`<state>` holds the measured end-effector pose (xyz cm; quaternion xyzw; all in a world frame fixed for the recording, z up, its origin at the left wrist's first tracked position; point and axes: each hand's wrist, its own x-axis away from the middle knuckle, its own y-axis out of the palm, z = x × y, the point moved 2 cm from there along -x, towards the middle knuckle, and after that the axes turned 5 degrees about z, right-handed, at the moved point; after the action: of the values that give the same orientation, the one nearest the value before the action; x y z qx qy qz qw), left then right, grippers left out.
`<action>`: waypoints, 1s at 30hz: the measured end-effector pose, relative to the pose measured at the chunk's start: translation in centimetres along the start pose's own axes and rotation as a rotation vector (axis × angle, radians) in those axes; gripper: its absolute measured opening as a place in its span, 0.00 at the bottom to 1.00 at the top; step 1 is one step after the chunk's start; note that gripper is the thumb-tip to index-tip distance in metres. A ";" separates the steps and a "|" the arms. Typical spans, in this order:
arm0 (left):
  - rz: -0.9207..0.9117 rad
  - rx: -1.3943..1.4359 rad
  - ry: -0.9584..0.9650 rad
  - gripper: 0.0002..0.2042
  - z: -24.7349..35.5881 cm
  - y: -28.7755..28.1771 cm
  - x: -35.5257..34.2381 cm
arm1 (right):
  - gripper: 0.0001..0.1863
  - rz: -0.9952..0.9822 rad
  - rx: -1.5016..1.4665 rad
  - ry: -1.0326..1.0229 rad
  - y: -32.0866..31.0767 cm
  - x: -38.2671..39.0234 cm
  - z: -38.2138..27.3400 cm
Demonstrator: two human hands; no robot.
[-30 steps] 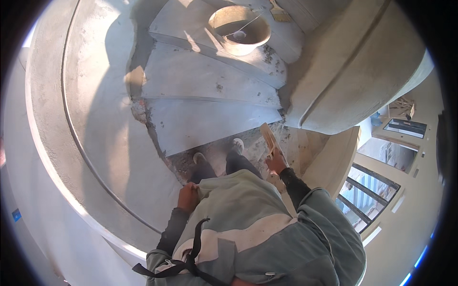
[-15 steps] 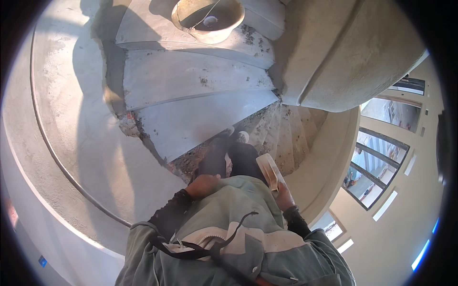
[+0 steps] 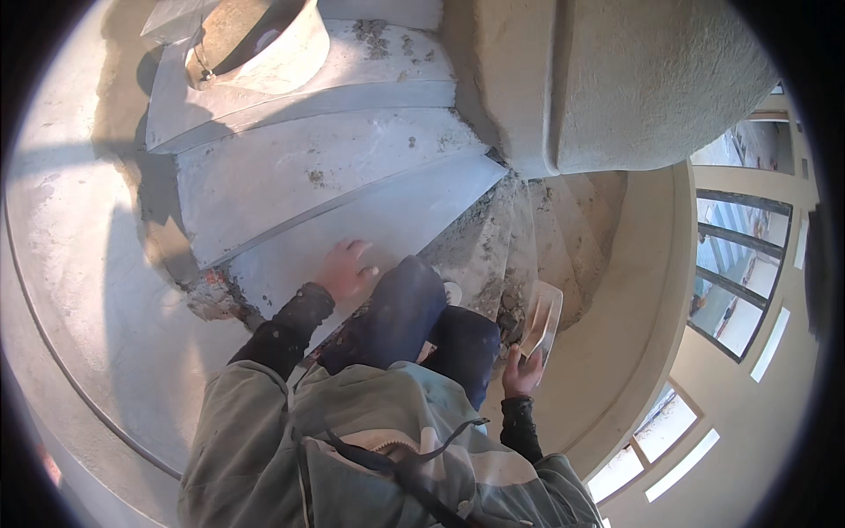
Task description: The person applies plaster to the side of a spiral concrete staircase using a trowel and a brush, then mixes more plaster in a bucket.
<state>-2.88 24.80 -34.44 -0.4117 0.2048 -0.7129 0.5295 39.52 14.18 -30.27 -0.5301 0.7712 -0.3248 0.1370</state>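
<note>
My left hand (image 3: pixel 344 269) is over the smooth pale stair step (image 3: pixel 387 209), beside my knee. Its fingers are spread and hold nothing; whether the fingertips touch the step I cannot tell. Down at my right side, my right hand (image 3: pixel 523 370) is closed on a pale plastering float (image 3: pixel 547 310), gripped near its lower end. The float stands on edge, over the rough narrow steps beyond my right knee (image 3: pixel 466 343). Part of its handle is hidden by my fingers.
A mortar-stained bucket (image 3: pixel 295 63) with a wire handle stands on a higher step. A broken, crumbly edge (image 3: pixel 216 295) runs left of the steps. A curved plastered wall (image 3: pixel 651 97) rises at upper right, and a low curved wall (image 3: pixel 647 299) bounds the stairs on the right.
My left hand has moved forward from my lap and opened over the step. My right hand has carried the float outward to the right. My knees are now bent higher, and the view has turned.
</note>
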 end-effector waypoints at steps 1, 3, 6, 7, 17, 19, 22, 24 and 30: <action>-0.024 -0.109 -0.045 0.32 -2.1 3.7 1.5 | 0.17 0.092 0.028 0.071 -0.2 2.9 2.8; 0.097 -0.351 -0.001 0.40 -5.2 1.3 -7.1 | 0.17 0.369 -0.122 0.000 6.8 -2.3 3.5; 0.126 -0.597 0.139 0.47 -7.9 0.3 -16.1 | 0.14 0.568 -0.463 0.058 14.1 -9.8 6.2; 0.103 -0.676 0.186 0.49 -8.6 0.7 -17.5 | 0.13 0.590 -0.579 0.131 15.7 -11.0 7.6; 0.152 -0.703 0.445 0.56 -13.8 2.6 -18.6 | 0.21 0.946 -0.670 0.088 14.8 -12.2 8.3; 0.166 -0.689 0.487 0.56 -14.8 1.8 -18.5 | 0.21 1.023 -0.674 0.105 14.9 -10.3 7.5; 0.161 -0.636 0.516 0.56 -15.5 1.9 -17.7 | 0.22 1.103 -0.625 0.155 15.3 -7.5 7.1; 0.159 -0.596 0.534 0.54 -15.5 2.1 -17.4 | 0.22 1.127 -0.629 0.148 15.4 -6.0 6.6; 0.182 -0.405 0.603 0.46 -16.0 1.1 -17.3 | 0.19 1.190 -0.467 -0.012 17.0 -6.4 4.6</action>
<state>-13.37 38.11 -50.94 -0.2599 0.5242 -0.6971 0.4143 32.23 22.21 -45.53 -0.0287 0.9833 -0.0133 0.1792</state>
